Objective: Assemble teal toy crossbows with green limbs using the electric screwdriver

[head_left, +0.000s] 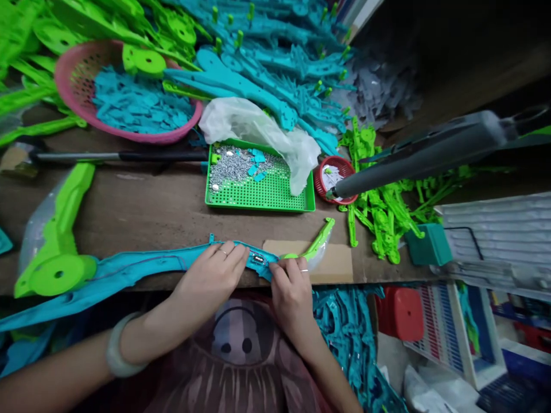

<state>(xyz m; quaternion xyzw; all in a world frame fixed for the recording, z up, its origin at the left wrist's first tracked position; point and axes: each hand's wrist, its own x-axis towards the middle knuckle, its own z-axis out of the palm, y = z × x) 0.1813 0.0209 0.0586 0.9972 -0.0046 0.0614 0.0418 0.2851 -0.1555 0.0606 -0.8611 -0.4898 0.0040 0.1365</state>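
Observation:
A long teal plastic part [142, 267] lies along the near edge of the brown table [142, 201]. My left hand [213, 275] presses down on it with its fingers closed over the top, near a small metal piece [258, 259] set in the part. My right hand [293, 287] pinches the end of the teal part where a bright green plastic piece [316, 244] sticks out to the right. Both hands touch the same assembly.
A green mesh tray [258, 195] holds small metal screws and a clear bag [258, 129]. A small red basket [336, 178] sits beside it under a grey tool [430, 152]. A pink basket [69, 74] of teal bits and piles of green and teal parts lie beyond.

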